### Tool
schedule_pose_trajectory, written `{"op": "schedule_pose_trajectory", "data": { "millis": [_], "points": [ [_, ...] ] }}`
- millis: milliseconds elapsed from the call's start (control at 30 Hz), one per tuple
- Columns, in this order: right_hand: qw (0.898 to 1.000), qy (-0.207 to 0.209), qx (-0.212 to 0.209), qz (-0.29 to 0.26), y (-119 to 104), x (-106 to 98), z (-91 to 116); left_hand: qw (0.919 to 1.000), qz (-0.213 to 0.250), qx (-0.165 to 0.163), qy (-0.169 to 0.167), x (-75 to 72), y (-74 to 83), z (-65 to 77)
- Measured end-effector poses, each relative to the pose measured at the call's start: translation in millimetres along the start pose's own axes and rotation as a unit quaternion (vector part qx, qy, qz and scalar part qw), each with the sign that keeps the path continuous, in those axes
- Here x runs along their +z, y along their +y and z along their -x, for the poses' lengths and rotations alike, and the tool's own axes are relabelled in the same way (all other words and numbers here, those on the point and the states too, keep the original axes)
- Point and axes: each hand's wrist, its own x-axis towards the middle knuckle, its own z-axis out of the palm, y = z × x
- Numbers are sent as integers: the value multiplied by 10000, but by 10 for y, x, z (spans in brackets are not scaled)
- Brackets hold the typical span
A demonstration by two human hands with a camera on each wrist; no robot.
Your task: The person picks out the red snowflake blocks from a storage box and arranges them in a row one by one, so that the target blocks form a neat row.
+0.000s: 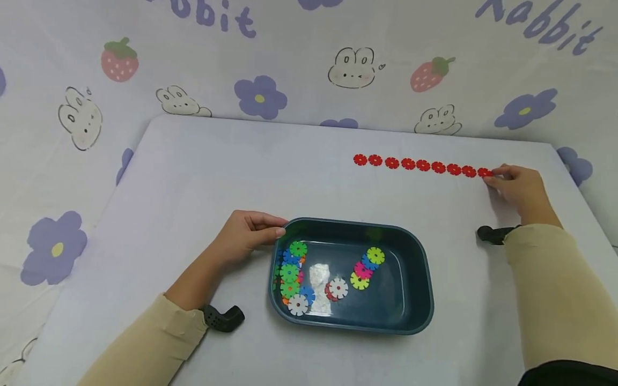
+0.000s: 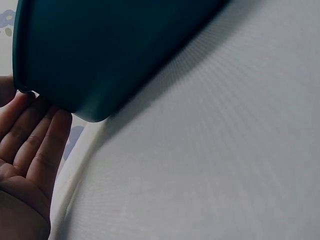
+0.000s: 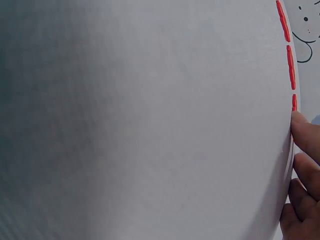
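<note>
A row of several flat red snowflake discs [image 1: 422,165] runs along the far right of the table. At the row's right end, my right hand [image 1: 521,190] holds the last red disc [image 1: 484,172] between thumb and fingers, flat on the tabletop. The right wrist view shows the thumb [image 3: 302,127] at that disc's edge. My left hand [image 1: 243,236] pinches the upper left corner of a dark teal plastic tub [image 1: 352,221], thumb on the rim and fingers outside its wall. Inside lie loose discs: a green, blue and orange heap [image 1: 291,273], a white disc [image 1: 339,288] over a red one, and a yellow-pink-blue line [image 1: 367,268].
The white tabletop [image 1: 217,171] ends at a back edge below a cloth [image 1: 299,64] printed with rabbits, strawberries and flowers. A black wrist device [image 1: 224,318] sits at the left cuff, another [image 1: 494,235] at the right cuff.
</note>
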Motion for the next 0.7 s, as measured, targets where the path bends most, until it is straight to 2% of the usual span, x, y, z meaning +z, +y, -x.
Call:
{"op": "schedule_pose_trajectory", "data": {
  "millis": [200,333,700],
  "points": [
    [9989,85,185,-414,-4,50,-22,10000,31,-27,14,-8,-4,11],
    [9987,83,237,-445,-29,53,3,10000,67,-48,29,-18,-4,14],
    [9994,138,313,-59,-84,14,48,10000,59,-50,11,-6,-12,13]
  ]
}}
